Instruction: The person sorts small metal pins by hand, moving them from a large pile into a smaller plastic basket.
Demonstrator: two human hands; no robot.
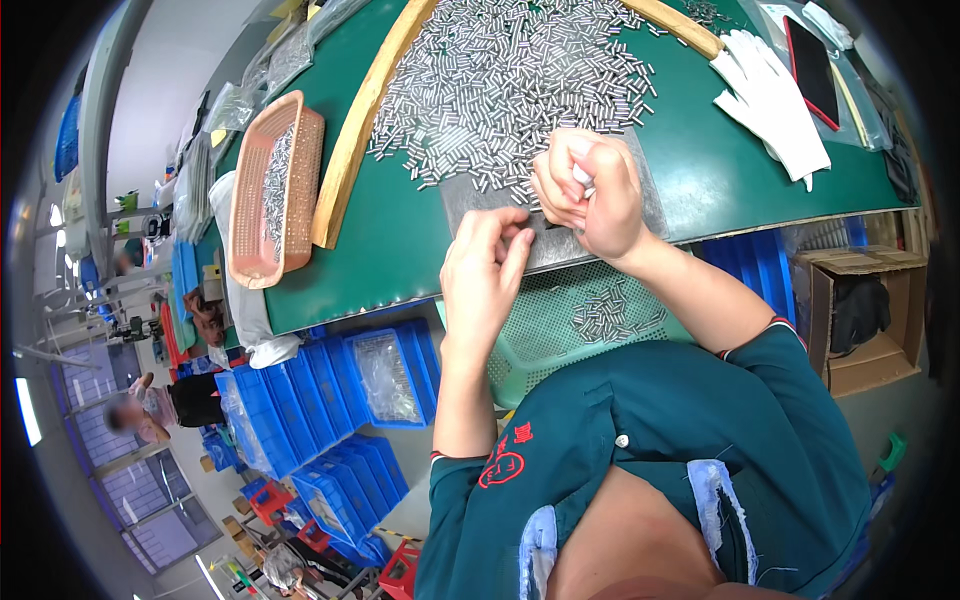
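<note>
A large pile of small silvery metal pins [510,80] covers the middle of the green table, its near part spreading onto a dark grey plate [648,178] at the front edge. My left hand [482,268] is over the plate's near left side, thumb and fingertips curled close together at the pile's edge. Whatever lies between those fingertips is too small to make out. Just right of it, my right hand [600,195] is closed in a fist above the plate. Something small and white shows between its fingers; its kind is unclear.
Below the table edge, a light green basket [530,330] holds loose pins. Wooden strips [362,130] flank the pile. A pink basket [300,190] with pins stands left. White gloves [770,105] and a red-edged phone [812,75] lie right. Blue bins [300,400] stand lower left.
</note>
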